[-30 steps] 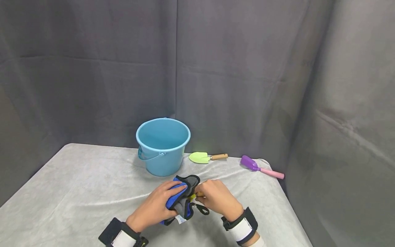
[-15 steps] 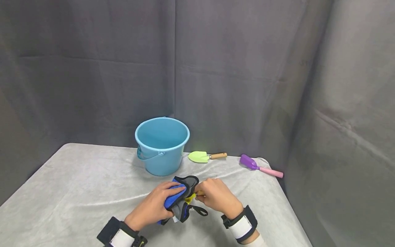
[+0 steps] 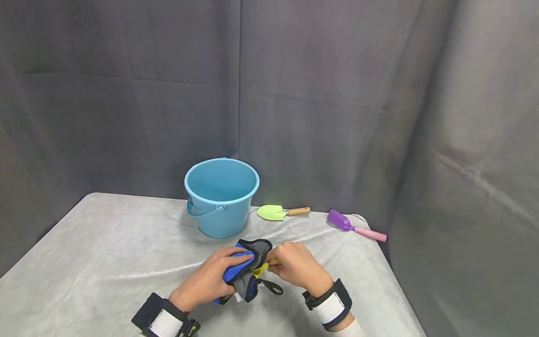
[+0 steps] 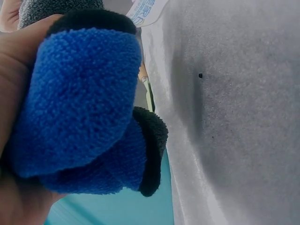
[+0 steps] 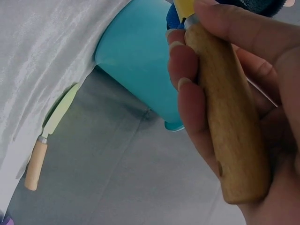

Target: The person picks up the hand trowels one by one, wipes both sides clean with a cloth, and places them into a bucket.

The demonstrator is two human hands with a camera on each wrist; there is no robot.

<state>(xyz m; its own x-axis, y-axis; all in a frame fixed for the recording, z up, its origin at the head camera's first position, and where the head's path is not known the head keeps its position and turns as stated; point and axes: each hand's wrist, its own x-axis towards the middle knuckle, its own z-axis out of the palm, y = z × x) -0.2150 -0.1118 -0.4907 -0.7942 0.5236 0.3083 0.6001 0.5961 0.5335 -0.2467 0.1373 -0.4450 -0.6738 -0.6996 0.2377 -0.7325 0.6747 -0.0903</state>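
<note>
My left hand [image 3: 209,278] grips a folded blue and grey cleaning cloth [image 3: 238,269] with black edging and a black hanging loop. In the left wrist view the cloth's fluffy blue side [image 4: 84,98] fills the hand. A yellow garden tool [image 3: 259,270] has its head against the cloth's folds, so the head's shape is mostly hidden. Curled around its wooden handle [image 5: 229,117] are the fingers of my right hand [image 3: 296,267]. Both hands are close together above the near middle of the table.
Behind the hands stands a light blue bucket [image 3: 223,215], its handle hanging down in front. To its right lie a light green trowel [image 3: 271,213] with a wooden handle and a purple scoop [image 3: 342,221] with a pink handle. Grey curtains border the cloth-covered table [image 3: 105,243].
The cloth has shifted slightly left around the tool, and more of the yellow head shows than a second ago. Both hands keep their hold; bucket, trowel and scoop stay put.
</note>
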